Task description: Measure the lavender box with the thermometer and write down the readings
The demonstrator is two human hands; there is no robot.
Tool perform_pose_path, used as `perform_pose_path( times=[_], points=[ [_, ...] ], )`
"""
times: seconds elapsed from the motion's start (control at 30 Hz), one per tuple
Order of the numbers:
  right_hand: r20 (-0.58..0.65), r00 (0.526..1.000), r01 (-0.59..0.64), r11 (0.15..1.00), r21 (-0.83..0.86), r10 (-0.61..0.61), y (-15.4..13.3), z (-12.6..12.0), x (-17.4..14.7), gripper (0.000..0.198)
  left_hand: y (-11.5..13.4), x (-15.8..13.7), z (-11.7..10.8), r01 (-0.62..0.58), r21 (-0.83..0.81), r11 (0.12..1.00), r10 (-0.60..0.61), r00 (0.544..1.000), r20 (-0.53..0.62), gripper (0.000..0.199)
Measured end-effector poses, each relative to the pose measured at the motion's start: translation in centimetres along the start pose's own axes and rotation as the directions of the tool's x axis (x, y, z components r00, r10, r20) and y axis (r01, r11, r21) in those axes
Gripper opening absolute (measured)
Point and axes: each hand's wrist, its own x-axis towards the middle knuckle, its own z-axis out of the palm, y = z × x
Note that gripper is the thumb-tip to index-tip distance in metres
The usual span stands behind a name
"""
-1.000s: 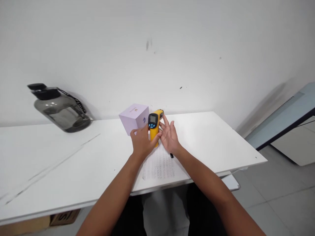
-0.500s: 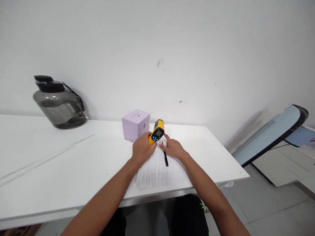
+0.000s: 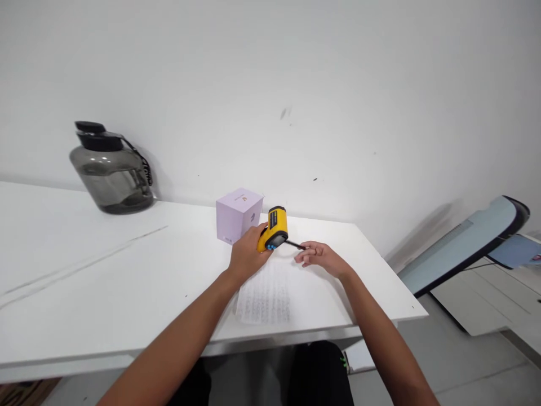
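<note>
L hand [image 3: 249,251] was wrapped round the handle of the yellow-and-black plastic pistol-shaped thermometer [image 3: 276,223], which sat tilted just beyond and to the right of its knuckles, blue buttons and small screen turned down twd the wearer. R hand [image 3: 321,256] had its fingers curled w/ the slim black pen [image 3: 295,245] btwn them; the pen stuck out to the left of that hand, its far end near the thermometer's underside, touching or not I couldn't tell. Main change in the last half sec: pen had been lying along the sheet by the R fingers, and was now in the R hand's grasp, swung crosswise, w/ that hand shifted off to the right. Thermometer had also rolled in the L hand, so its dark top label showed. Meant both hands were occupied, one item each, and, afaict, no pen on the white handwritten paper sheet [image 3: 266,299], which lay on the white bench [image 3: 169,293] on the wearer's side of the L hand. Lilac cube-shaped cardboard box [image 3: 230,220] stood just beyond the L hand, slightly left; grey see-through plastic bottle [image 3: 112,180] w/ black lid, well left of it.
</note>
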Motion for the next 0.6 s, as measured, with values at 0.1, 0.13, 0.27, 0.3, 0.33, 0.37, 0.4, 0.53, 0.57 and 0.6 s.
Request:
perform_pose_path(
  times=[0.1,0.13,0.27,0.3,0.33,0.37,0.4,0.53,0.57,0.6],
  points=[
    [-0.321,0.940,0.096,0.993,-0.065,-0.112,2.7,1.0,0.4,0.043,-0.1,-0.1,0.3,0.001,0.038,0.999,-0.003,0.999,0.050,0.049],
    [-0.362,0.922,0.110,0.990,-0.094,-0.137,3.6,1.5,0.7,0.049,-0.1,-0.2,0.3,0.014,0.049,0.999,-0.017,0.998,0.062,0.048],
    [-0.284,0.947,0.140,0.988,-0.058,-0.151,5.4,3.1,1.4,0.061,0.0,-0.1,0.3,0.081,0.097,0.992,-0.092,0.989,0.115,0.044],
    [-0.266,0.953,0.137,0.990,-0.045,-0.144,5.4,3.3,1.5,0.061,-0.1,-0.1,0.4,0.080,0.113,0.990,-0.094,0.987,0.132,0.044],
    [-0.265,0.955,0.124,0.991,-0.050,-0.133,5.3,3.4,1.4,0.059,-0.1,0.0,0.5,0.068,0.130,0.989,-0.088,0.985,0.150,0.043],
    [-0.279,0.953,0.101,0.992,-0.078,-0.119,5.2,3.5,1.3,0.056,-0.2,0.1,0.6,0.051,0.148,0.988,-0.075,0.983,0.167,0.042],
    [-0.304,0.947,0.066,0.990,-0.122,-0.101,4.9,3.6,1.2,0.054,-0.3,0.1,0.7,0.031,0.162,0.986,-0.061,0.981,0.186,0.042],
    [-0.371,0.926,-0.045,0.958,-0.283,-0.066,3.9,3.7,1.0,0.042,-0.5,0.3,1.3,-0.045,0.208,0.977,-0.015,0.961,0.278,0.045],
    [-0.371,0.927,-0.056,0.954,-0.295,-0.060,3.7,3.7,1.0,0.040,-0.5,0.4,1.4,-0.074,0.219,0.973,0.003,0.951,0.310,0.046],
    [-0.368,0.928,-0.064,0.953,-0.296,-0.052,3.6,3.7,1.0,0.038,-0.5,0.4,1.5,-0.110,0.227,0.968,0.025,0.938,0.345,0.048]
  ],
)
